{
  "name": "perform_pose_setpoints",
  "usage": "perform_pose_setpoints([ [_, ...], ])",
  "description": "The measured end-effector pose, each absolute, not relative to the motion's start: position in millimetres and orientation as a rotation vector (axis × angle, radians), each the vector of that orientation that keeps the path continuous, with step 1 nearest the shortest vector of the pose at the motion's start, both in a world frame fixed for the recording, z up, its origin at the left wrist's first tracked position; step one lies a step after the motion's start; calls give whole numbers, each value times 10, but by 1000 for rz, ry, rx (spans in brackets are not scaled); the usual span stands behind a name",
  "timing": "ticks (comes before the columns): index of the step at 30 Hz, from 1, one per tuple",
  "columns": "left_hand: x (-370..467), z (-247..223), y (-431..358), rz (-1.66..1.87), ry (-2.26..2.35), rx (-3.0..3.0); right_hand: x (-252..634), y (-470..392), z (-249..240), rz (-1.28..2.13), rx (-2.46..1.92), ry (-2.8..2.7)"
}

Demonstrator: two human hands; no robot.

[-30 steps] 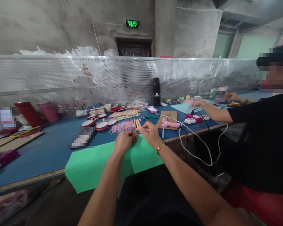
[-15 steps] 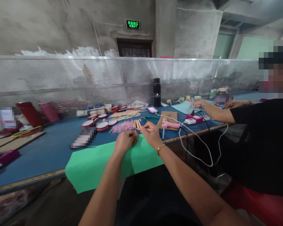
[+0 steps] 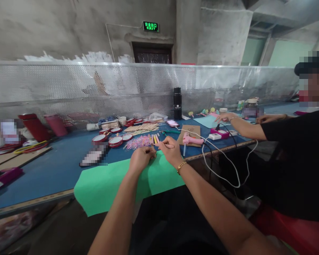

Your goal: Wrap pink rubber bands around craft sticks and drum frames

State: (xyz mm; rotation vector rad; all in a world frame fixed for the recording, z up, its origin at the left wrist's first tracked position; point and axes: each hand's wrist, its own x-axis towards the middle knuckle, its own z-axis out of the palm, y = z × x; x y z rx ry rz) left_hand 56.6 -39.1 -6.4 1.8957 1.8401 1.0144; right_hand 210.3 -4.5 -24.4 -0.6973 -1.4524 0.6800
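My left hand (image 3: 140, 159) is closed over the green sheet (image 3: 103, 187), its fingertips pinching a small tan stick (image 3: 152, 145). Right beside it, my right hand (image 3: 172, 152) is closed around a slim pink pen-like stick (image 3: 169, 145), whose near end points toward the left fingertips. What kind of stick this is, I cannot tell. The green sheet lies under both hands and hangs over the table's front edge. Just beyond the fingers are a heap of pink and purple shreds (image 3: 138, 142) and several short coloured sticks (image 3: 155, 138).
A pink glue gun (image 3: 192, 139) rests on brown cardboard (image 3: 190, 129) at the right, with cables trailing off the edge. Small red-rimmed drums (image 3: 115, 141), wooden sticks (image 3: 142, 128), a phone (image 3: 94, 156) and a black bottle (image 3: 177, 103) stand around. A co-worker's arm (image 3: 246, 131) reaches in from the right.
My hands stay almost in place, with only slight finger movement around the two sticks. The view has shifted very slightly.
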Motion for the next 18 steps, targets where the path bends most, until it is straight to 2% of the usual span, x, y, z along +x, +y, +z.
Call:
perform_pose_setpoints([
  [18, 577, -54, -395, 999, 1859, 1905, 2093, -20, -264, 642, -682, -1513],
])
